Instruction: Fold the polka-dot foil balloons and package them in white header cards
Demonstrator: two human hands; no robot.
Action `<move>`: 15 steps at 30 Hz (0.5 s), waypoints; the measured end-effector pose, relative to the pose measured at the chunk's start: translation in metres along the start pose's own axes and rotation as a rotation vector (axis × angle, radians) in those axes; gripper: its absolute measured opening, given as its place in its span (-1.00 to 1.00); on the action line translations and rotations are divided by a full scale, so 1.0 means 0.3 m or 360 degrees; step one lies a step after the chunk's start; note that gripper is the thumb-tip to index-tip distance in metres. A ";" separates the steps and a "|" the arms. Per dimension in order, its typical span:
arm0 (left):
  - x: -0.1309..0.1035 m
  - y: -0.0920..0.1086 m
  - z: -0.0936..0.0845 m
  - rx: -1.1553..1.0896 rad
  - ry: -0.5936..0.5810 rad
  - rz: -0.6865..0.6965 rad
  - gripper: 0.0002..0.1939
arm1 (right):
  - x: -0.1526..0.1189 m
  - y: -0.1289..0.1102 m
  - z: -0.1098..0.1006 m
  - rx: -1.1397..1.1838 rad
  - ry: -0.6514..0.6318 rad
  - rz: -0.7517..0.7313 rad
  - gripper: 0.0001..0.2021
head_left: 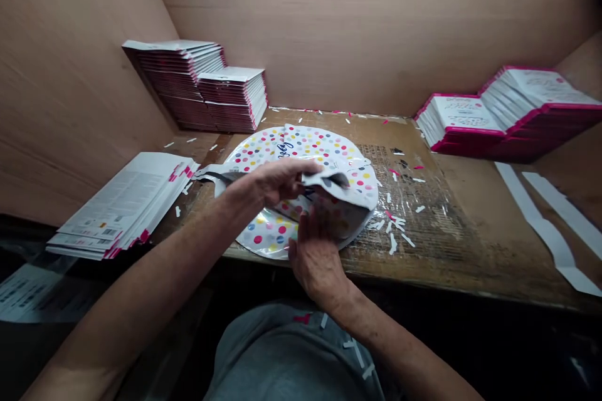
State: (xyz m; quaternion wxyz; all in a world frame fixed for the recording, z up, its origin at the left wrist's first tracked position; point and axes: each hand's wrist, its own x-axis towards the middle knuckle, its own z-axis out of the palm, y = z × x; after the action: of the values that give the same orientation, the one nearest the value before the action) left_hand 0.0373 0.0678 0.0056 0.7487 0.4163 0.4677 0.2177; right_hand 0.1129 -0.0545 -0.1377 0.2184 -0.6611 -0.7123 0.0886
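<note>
A round white foil sheet (pixel 268 235) with coloured dots lies on the cardboard-covered table, its right part lifted and folded over. My left hand (pixel 285 182) is closed on the raised edge of the dotted foil sheet, near its middle. Just below and to the right, my right hand (pixel 317 250) rests against the folded part with its fingers extended and slightly blurred. Dark writing shows on the foil above my left hand. A grey-white tail of the foil sticks out past its left edge, behind my left wrist.
Stacked pink-edged packets (pixel 230 97) stand at the back left, with more packets (pixel 470 119) at the back right. Flat printed sleeves (pixel 126 200) lie fanned at the left. White strips (pixel 540 225) lie at the right. Small paper scraps litter the table (pixel 442 232). Wooden walls rise behind and beside it.
</note>
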 end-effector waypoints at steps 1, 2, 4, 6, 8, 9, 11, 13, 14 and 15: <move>-0.001 0.040 0.007 -0.0054 -0.0026 0.0073 -0.84 | 0.005 0.006 0.000 0.0143 0.0014 0.0049 -0.38; -0.004 0.072 0.010 -0.0103 -0.0061 0.0137 -0.86 | 0.007 0.015 -0.010 0.0341 0.0028 0.0085 -0.38; -0.017 0.094 0.002 -0.0141 -0.0103 0.0220 -0.87 | 0.003 0.036 -0.052 0.0853 0.0025 0.0199 -0.38; -0.035 0.041 -0.031 -0.0087 -0.0056 0.0202 -0.84 | -0.010 0.067 -0.104 0.1356 -0.0027 0.0393 -0.42; -0.053 -0.072 -0.086 0.0067 0.0048 0.0070 -0.77 | -0.030 0.114 -0.149 0.1565 -0.0093 0.0565 -0.50; -0.061 -0.137 -0.119 0.0209 0.0065 -0.0092 -0.72 | -0.041 0.144 -0.165 0.1490 -0.0072 0.0601 -0.56; -0.079 -0.247 -0.181 0.0580 0.0013 -0.0287 -0.58 | -0.059 0.214 -0.185 0.0993 0.0152 0.0563 -0.65; -0.098 -0.290 -0.222 0.1088 -0.0057 -0.0365 -0.45 | -0.064 0.286 -0.197 0.0293 0.0509 0.0376 -0.68; -0.106 -0.281 -0.230 0.1336 -0.0063 -0.0332 -0.40 | -0.058 0.317 -0.203 -0.0015 0.0645 0.0215 -0.65; -0.110 -0.253 -0.229 0.1543 -0.0047 -0.0250 -0.36 | -0.046 0.343 -0.211 -0.0259 0.0702 0.0010 -0.61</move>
State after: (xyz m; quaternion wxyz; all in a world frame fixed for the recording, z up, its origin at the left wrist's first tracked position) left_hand -0.0436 0.0307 -0.0551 0.4893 0.6834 0.5345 -0.0880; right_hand 0.2334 -0.0671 -0.1269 0.3145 -0.6820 -0.6502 -0.1149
